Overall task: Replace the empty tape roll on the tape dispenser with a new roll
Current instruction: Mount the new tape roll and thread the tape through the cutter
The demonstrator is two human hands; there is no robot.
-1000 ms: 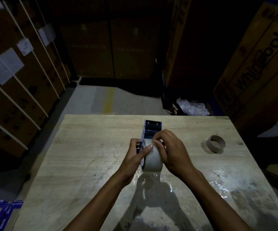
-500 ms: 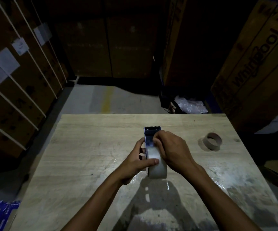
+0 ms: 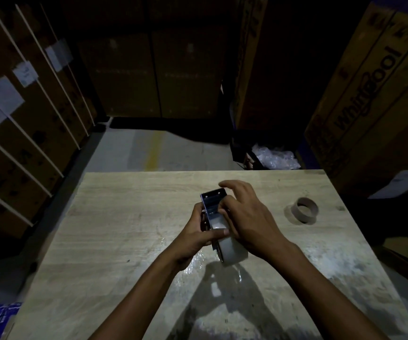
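Head view: we are watching both bare hands working over a pale wooden tabletop (image 3: 114, 229). Left hand (image 3: 195, 231) is gripping a dark metal tape dispenser (image 3: 211, 201) from its side, thumb lying across a new clear tape roll (image 3: 230, 251) seated in it. Right hand (image 3: 249, 219) is curling loosely over the dispenser, fingertips near its serrated blade. An empty brown cardboard core (image 3: 304, 210) is sitting well apart, to the right.

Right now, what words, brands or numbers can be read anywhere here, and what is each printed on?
"Whirlpool": printed lengthwise on the tall brown cardboard carton at right.
White paper labels on the strapped brown cartons at left: too small and dim to read.
Nothing legible on the tape dispenser, its clear tape roll or the empty cardboard core.
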